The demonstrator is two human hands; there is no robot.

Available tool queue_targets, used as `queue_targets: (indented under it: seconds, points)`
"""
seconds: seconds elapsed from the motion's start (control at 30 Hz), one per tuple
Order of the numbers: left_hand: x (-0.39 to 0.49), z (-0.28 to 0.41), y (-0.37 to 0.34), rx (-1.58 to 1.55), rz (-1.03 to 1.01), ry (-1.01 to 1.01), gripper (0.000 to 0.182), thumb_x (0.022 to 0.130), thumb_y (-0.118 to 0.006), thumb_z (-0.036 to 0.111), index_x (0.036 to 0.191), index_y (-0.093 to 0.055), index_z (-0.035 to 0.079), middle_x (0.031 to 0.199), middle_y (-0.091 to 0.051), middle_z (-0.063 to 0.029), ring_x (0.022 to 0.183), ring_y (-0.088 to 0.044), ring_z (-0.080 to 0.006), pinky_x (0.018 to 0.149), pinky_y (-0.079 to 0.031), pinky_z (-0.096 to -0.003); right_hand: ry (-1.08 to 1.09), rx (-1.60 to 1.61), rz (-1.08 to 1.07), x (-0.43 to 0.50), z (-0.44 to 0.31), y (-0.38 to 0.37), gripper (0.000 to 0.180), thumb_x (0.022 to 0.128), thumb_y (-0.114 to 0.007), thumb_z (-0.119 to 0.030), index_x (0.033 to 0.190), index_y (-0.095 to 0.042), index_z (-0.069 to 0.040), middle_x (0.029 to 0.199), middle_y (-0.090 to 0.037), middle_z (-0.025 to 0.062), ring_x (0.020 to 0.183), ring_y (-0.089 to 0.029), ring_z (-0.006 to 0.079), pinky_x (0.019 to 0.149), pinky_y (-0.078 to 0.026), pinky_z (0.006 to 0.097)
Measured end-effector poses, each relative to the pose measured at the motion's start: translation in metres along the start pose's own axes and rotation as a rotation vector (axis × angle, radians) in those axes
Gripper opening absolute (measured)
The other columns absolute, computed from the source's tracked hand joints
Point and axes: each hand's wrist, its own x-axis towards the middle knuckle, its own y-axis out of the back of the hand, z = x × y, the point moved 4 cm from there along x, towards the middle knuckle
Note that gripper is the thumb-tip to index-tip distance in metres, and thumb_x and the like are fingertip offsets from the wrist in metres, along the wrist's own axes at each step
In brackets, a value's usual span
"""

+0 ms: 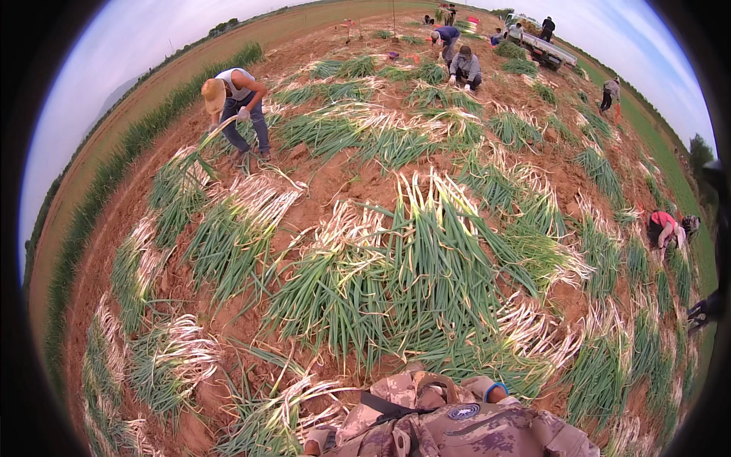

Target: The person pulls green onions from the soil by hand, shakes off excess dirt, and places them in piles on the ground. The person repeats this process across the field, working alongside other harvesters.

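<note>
At the bottom edge, my left hand (321, 438) shows only in part, in a pale glove beside a small heap of green onions (291, 405). My right hand (478, 386), in a light glove with a blue cuff, rests close to my camouflage jacket (440, 423), near another pile of green onions (485, 360). The fingers of both hands are hidden or too indistinct to read. Before me lies a large pile of long green onions (440, 257), white ends pointing away. A second pile (337, 285) touches it on the left.
Bundles of onions (240, 228) lie in rows over reddish soil (325, 177). A person in a straw hat (237, 105) bends at the left, holding onions. Other people (465, 68) work farther off. A truck (548, 48) stands at the back right. Tall green plants (131, 143) edge the left side.
</note>
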Motion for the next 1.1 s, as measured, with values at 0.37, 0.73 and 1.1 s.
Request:
queue_targets:
  seconds: [0.37,0.73,1.1]
  points:
    - [-0.012,-0.014,-0.038,-0.206,0.285,-0.115,0.024,0.096,-0.069,0.022,0.107,-0.076,0.002,0.092,-0.077,-0.0054,0.075,-0.070,-0.0150,0.069,-0.055,-0.0292,-0.172,-0.198,-0.021,-0.019,-0.031,0.030,0.029,0.082,-0.079,-0.005,0.108,-0.070,0.003,0.072,-0.066,0.0069,0.054,-0.059,0.0151,0.047,-0.047,0.0289]
    - [-0.089,-0.077,-0.099,-0.293,0.331,0.108,0.017,0.087,-0.072,0.016,0.096,-0.079,0.003,0.082,-0.076,-0.0041,0.070,-0.068,-0.0129,0.064,-0.054,-0.0263,0.031,-0.144,-0.230,0.049,-0.126,-0.011,0.004,0.095,-0.059,-0.003,0.094,-0.062,-0.001,0.066,-0.046,-0.0023,0.053,-0.050,0.0141,0.050,-0.047,0.0309]
    - [-0.101,-0.119,-0.135,-0.660,0.409,0.063,0.018,0.094,-0.061,0.008,0.098,-0.078,0.005,0.087,-0.075,-0.0057,0.071,-0.070,-0.0145,0.061,-0.056,-0.0277,-0.091,-0.202,-0.273,0.042,-0.154,-0.064,0.014,0.090,-0.047,0.008,0.094,-0.056,-0.002,0.067,-0.046,0.0023,0.052,-0.047,0.0178,0.046,-0.040,0.0339]
